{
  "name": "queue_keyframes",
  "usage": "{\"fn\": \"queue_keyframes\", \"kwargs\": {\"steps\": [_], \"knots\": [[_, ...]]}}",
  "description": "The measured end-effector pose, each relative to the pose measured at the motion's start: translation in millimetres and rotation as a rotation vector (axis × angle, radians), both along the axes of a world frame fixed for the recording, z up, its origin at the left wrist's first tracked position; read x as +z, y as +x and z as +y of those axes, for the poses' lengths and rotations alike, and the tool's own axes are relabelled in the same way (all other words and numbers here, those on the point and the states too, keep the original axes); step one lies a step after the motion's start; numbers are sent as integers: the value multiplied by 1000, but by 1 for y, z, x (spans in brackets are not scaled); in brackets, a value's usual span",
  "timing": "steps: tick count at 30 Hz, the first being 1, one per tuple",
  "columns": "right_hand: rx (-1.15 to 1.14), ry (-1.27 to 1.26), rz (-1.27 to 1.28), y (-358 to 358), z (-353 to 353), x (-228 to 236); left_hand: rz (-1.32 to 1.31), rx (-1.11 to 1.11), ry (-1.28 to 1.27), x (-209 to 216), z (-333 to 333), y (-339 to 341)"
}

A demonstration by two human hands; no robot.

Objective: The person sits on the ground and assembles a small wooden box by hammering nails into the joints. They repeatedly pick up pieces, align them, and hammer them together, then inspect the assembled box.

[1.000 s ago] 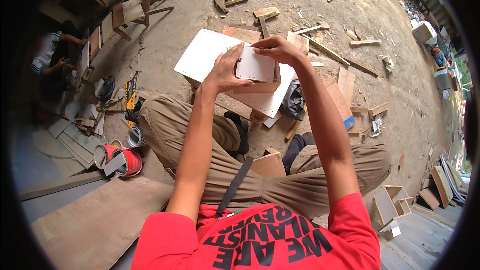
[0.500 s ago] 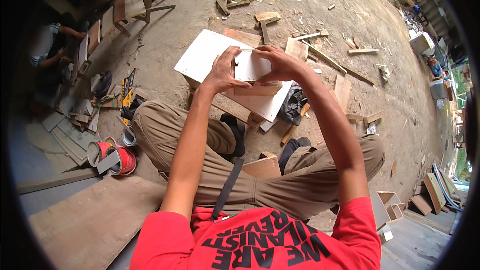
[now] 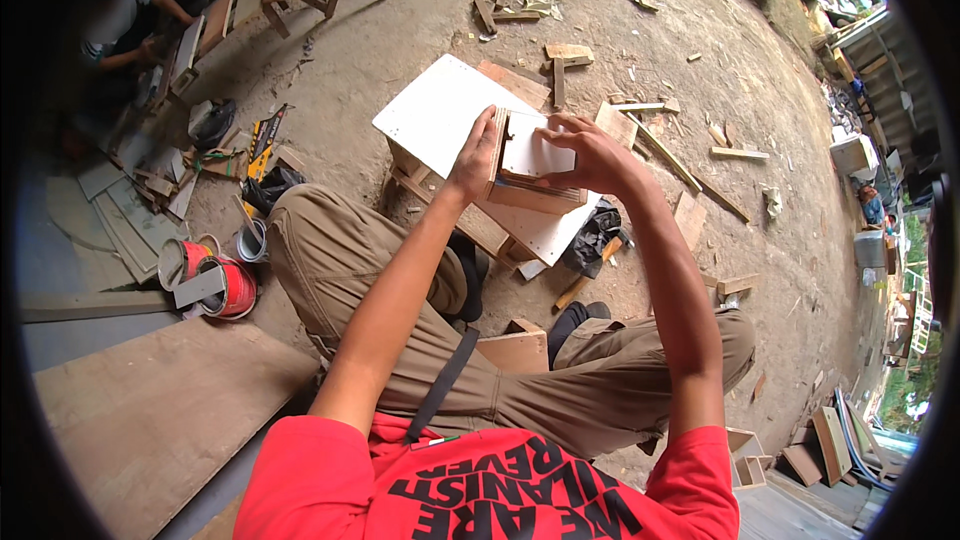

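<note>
A small wooden box (image 3: 540,196) with a white inner panel (image 3: 527,152) rests on a white board (image 3: 430,105) in front of me. The panel has a small dark notch near its left edge. My left hand (image 3: 474,158) presses along the box's left wall, fingers together and pointing away. Around the right end curls my right hand (image 3: 592,156), its fingertips on the white panel and its thumb at the near edge. Both hands hold the box. Under the board stands a low wooden frame (image 3: 465,223), partly hidden by my arms and the board.
Wood offcuts (image 3: 660,145) lie scattered over the dirt floor. A hammer (image 3: 580,285) and a black plastic bag (image 3: 597,238) are beside the board. At left are red paint cans (image 3: 232,290), a handsaw (image 3: 263,140) and another person (image 3: 125,25). A wooden piece (image 3: 515,350) lies between my legs.
The box has turned and tilted, so its left wall's edge now shows. My left hand has flattened along that side. My right fingers have shifted on the panel. The whole view has swung slightly.
</note>
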State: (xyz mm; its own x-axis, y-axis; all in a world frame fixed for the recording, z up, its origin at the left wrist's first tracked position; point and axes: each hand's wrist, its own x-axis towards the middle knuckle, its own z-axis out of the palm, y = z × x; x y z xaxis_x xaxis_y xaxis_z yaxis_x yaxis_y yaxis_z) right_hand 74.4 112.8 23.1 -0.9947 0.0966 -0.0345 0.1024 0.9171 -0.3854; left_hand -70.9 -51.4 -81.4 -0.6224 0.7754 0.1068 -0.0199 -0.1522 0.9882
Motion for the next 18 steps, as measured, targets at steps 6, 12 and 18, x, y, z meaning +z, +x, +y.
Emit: {"fn": "queue_keyframes", "kwargs": {"steps": [6, 12, 18], "knots": [[19, 55, 10, 2, 0, -3, -182, 41, 70, -1, 8, 11], [88, 92, 93, 2, 1, 0, -270, 21, 109, -6, 12, 10], [170, 61, 102, -5, 3, 1, -282, -8, 97, -8, 7, 10]]}}
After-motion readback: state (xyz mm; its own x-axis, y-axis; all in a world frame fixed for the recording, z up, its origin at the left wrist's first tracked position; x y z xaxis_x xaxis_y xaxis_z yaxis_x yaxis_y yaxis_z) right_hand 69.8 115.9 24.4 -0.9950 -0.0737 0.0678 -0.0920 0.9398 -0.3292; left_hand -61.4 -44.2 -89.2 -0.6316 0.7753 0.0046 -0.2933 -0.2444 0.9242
